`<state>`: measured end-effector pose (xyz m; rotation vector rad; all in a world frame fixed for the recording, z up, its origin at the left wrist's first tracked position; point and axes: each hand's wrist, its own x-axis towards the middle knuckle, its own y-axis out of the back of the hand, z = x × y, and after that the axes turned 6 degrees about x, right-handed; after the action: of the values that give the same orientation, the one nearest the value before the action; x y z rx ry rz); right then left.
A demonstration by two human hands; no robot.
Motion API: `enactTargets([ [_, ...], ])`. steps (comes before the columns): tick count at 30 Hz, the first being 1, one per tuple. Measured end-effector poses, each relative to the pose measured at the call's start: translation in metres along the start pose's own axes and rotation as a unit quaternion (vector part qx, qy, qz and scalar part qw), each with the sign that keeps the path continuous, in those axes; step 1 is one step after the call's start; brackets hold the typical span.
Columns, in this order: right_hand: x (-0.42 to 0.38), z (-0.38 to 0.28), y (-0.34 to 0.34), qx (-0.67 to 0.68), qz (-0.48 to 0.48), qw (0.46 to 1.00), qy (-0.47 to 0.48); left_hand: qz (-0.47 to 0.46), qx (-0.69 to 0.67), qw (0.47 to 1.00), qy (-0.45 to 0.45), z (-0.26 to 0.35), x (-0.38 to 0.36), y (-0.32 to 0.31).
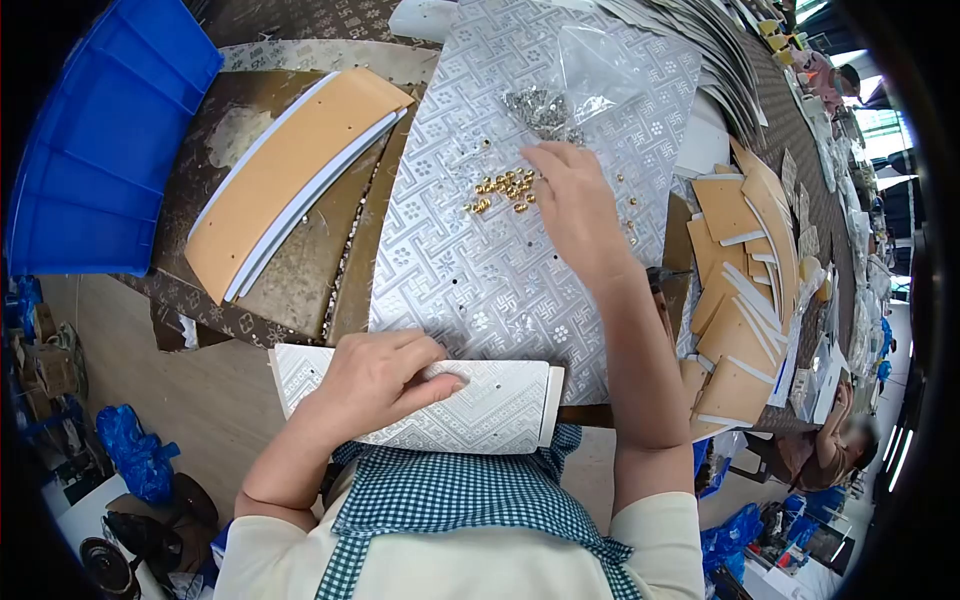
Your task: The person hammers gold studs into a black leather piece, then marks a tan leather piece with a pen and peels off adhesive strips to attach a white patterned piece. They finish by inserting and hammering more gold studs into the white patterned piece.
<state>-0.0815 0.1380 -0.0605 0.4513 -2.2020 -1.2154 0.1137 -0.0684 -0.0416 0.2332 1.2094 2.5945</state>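
My left hand point(385, 375) grips a curved panel point(490, 400) with a silver-white pattern, held against the table's front edge, the thumb lying across its face. Several small dark holes show in that panel. Over the silver patterned sheet point(430, 250), my right hand point(575, 200) hovers beside small gold fittings point(507, 187), its fingers stretched to the left with the thumb apart. I see nothing between those fingers. Just beyond the fingertips lies a pile of small silver metal pieces point(543, 110), partly inside a clear plastic bag point(595, 70).
Tan curved panels point(300, 170) are stacked at left, near a blue bin point(110, 130). More tan pieces point(740, 290) lie at right, with a dark-tipped tool point(660, 285) by my forearm. Grey sheets point(700, 50) fan out behind. Another person point(835, 440) sits at far right.
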Motion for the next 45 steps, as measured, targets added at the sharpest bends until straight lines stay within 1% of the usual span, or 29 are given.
enactTargets([
  [3, -0.003, -0.009, -0.01, -0.007, -0.036, 0.999, 0.012, 0.002, 0.001, 1.0, -0.002, -0.001, 0.002, 0.0],
  [7, -0.03, -0.024, 0.002, 0.073, -0.043, 0.996, 0.015, 0.006, 0.011, 1.0, -0.006, -0.001, 0.002, -0.002],
  [10, -0.051, -0.025, 0.019, 0.129, -0.064, 0.988, 0.058, 0.005, 0.012, 1.0, -0.006, 0.0, 0.002, -0.002],
  [12, -0.056, -0.017, 0.035, 0.115, -0.027, 0.993, 0.026, 0.003, 0.017, 1.0, -0.011, -0.001, 0.003, -0.002],
  [13, -0.055, -0.004, 0.041, 0.097, 0.01, 0.995, 0.024, 0.002, 0.02, 1.0, -0.011, 0.0, 0.002, -0.003],
  [15, -0.051, 0.02, 0.048, 0.072, 0.058, 0.995, -0.05, 0.017, 0.019, 1.0, -0.017, 0.0, 0.002, -0.005],
  [16, -0.048, 0.032, 0.049, 0.044, 0.058, 0.996, -0.06, 0.024, 0.018, 0.999, -0.021, 0.001, 0.002, -0.006],
  [19, -0.046, 0.039, 0.039, -0.021, 0.036, 0.996, -0.085, 0.019, 0.036, 0.999, -0.013, 0.004, 0.003, -0.007],
  [20, -0.044, 0.035, 0.035, -0.03, 0.006, 0.996, -0.085, 0.016, 0.044, 0.999, -0.007, 0.005, 0.002, -0.007],
  [23, -0.045, 0.017, 0.026, 0.007, -0.012, 0.998, -0.065, 0.02, 0.051, 0.998, -0.004, 0.008, 0.002, -0.007],
  [27, -0.054, 0.009, 0.028, 0.062, -0.004, 0.998, -0.01, 0.014, 0.054, 0.998, -0.009, 0.008, 0.0, -0.009],
  [30, -0.058, -0.004, 0.035, 0.087, 0.04, 0.995, -0.012, 0.009, 0.057, 0.998, -0.014, 0.008, 0.0, -0.009],
  [33, -0.064, -0.015, 0.04, 0.101, 0.02, 0.995, -0.017, 0.004, 0.055, 0.998, -0.011, 0.007, 0.0, -0.009],
  [37, -0.077, -0.035, 0.038, 0.157, -0.042, 0.983, -0.079, 0.011, 0.047, 0.999, -0.015, 0.007, -0.002, -0.01],
  [40, -0.086, -0.037, 0.031, 0.153, -0.041, 0.985, -0.074, 0.012, 0.035, 0.999, -0.015, 0.007, -0.003, -0.009],
  [43, -0.091, -0.038, 0.026, 0.156, -0.036, 0.981, -0.109, 0.002, 0.044, 0.999, -0.017, 0.007, -0.004, -0.009],
  [45, -0.094, -0.039, 0.027, 0.15, -0.044, 0.981, -0.113, -0.001, 0.041, 0.999, -0.02, 0.007, -0.008, -0.009],
])
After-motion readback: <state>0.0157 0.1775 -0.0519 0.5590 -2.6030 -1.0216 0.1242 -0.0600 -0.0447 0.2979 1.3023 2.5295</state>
